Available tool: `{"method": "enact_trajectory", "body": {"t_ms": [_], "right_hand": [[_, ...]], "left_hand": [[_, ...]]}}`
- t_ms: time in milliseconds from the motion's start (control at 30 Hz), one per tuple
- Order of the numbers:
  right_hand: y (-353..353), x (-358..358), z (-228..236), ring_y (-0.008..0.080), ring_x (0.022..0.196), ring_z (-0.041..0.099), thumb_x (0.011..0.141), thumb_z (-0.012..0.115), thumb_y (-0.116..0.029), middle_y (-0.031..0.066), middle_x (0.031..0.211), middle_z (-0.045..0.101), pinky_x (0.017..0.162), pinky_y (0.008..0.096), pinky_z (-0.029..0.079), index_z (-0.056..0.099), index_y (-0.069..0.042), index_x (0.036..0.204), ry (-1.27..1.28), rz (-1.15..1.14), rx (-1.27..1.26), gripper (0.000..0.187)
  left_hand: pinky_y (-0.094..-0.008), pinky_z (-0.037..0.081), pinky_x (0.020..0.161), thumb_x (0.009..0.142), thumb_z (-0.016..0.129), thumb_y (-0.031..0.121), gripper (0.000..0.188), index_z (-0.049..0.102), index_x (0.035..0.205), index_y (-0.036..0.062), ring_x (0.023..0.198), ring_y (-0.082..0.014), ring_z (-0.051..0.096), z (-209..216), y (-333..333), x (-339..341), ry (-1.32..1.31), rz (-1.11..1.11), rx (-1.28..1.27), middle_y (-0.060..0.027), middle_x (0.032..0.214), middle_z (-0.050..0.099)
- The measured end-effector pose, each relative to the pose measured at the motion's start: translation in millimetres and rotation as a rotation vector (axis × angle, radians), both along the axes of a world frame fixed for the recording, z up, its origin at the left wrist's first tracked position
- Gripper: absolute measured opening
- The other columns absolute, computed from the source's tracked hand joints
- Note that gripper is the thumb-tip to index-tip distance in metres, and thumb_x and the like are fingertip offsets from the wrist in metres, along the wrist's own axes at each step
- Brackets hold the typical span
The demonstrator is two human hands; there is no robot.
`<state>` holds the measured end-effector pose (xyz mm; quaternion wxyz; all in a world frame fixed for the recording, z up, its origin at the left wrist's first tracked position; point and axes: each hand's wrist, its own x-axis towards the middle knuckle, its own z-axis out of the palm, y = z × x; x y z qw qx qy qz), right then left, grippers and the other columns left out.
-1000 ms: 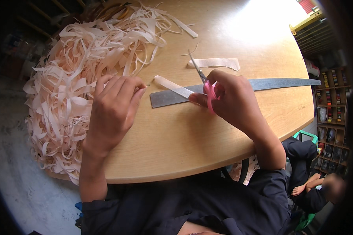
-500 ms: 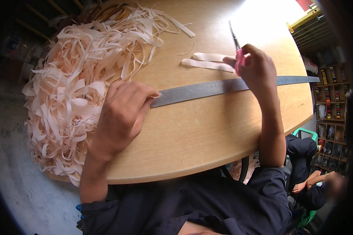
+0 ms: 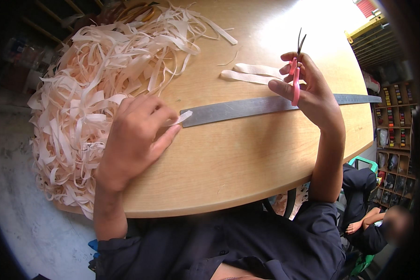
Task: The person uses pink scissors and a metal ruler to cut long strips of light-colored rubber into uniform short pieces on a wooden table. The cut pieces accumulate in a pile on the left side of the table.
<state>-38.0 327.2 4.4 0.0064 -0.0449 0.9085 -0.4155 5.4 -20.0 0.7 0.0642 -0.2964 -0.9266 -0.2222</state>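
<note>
My left hand [image 3: 137, 137] is closed on a pale fabric strip [image 3: 184, 116], whose short end pokes out past the fingers beside the left end of a long metal ruler [image 3: 238, 109]. Small scissors [image 3: 296, 84] with pink handles are held in my right hand [image 3: 315, 91], blades pointing away from me and slightly parted, above the ruler. Just beyond the ruler lie two cut fabric strips [image 3: 249, 77], partly hidden by the right hand. Left of my left hand, a large tangled heap of pale fabric strips [image 3: 74, 112] covers that side of the table.
The wooden table [image 3: 210, 172] has a curved near edge. Another person [image 3: 366, 224] sits at the lower right near a green stool [image 3: 366, 163]. Shelves [image 3: 394, 135] with thread spools stand at the right. A yellow metal frame [image 3: 368, 23] is at the far right.
My right hand has shifted right and turned, so the scissors now point straight away with blades parted. My left hand has moved slightly left, and a strip's end now shows from its fingers.
</note>
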Motion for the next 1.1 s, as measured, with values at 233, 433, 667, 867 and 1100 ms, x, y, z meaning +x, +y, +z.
{"method": "enact_trajectory", "body": {"t_ms": [233, 433, 667, 867, 1100], "right_hand": [[1, 1, 5, 0.0221, 0.102, 0.07, 0.092, 0.085, -0.044, 0.0182, 0.112, 0.07, 0.079, 0.0338, 0.059, 0.058, 0.003, 0.139, -0.04, 0.076, -0.139, 0.072], [-5, -2, 6, 0.0128, 0.07, 0.074, 0.097, 0.082, -0.034, 0.0062, 0.082, 0.075, 0.054, 0.0233, 0.055, 0.066, 0.004, 0.13, 0.099, -0.042, -0.207, 0.053], [-13, 5, 14, 0.0068, 0.067, 0.07, 0.095, 0.084, -0.023, 0.0026, 0.075, 0.073, 0.049, 0.0187, 0.052, 0.075, 0.002, 0.124, 0.02, -0.003, -0.206, 0.04], [-19, 13, 14, 0.0043, 0.053, 0.056, 0.085, 0.093, -0.019, 0.0044, 0.059, 0.065, 0.048, 0.0235, 0.039, 0.075, 0.001, 0.105, 0.091, 0.033, 0.217, 0.033], [-24, 19, 10, 0.0099, 0.05, 0.058, 0.084, 0.092, -0.017, 0.01, 0.058, 0.064, 0.047, 0.0278, 0.04, 0.071, 0.002, 0.096, 0.054, 0.035, 0.173, 0.031]], "left_hand": [[-0.0417, 0.049, 0.084, 0.085, 0.081, 0.008, 0.012, 0.077, 0.096, 0.0059, 0.091, -0.0283, 0.064, -13, 14, 2, 0.108, -0.06, 0.049, -0.0082, 0.093, 0.067], [-0.0434, 0.049, 0.089, 0.087, 0.081, 0.012, 0.026, 0.078, 0.111, 0.004, 0.101, -0.0279, 0.062, -20, 32, 3, 0.12, -0.162, 0.029, -0.0073, 0.106, 0.067], [-0.0465, 0.039, 0.106, 0.093, 0.077, 0.026, 0.047, 0.071, 0.135, 0.0065, 0.12, -0.0282, 0.052, -23, 45, 9, 0.117, -0.197, -0.119, -0.0061, 0.127, 0.061], [-0.0455, 0.03, 0.111, 0.095, 0.073, 0.038, 0.058, 0.065, 0.146, 0.0105, 0.127, -0.0244, 0.042, -29, 57, 14, 0.151, -0.216, -0.204, -0.0026, 0.136, 0.055], [-0.0455, 0.028, 0.114, 0.097, 0.072, 0.036, 0.06, 0.062, 0.15, 0.012, 0.13, -0.0251, 0.046, -27, 61, 14, 0.1, -0.202, -0.204, -0.0044, 0.14, 0.056]]}}
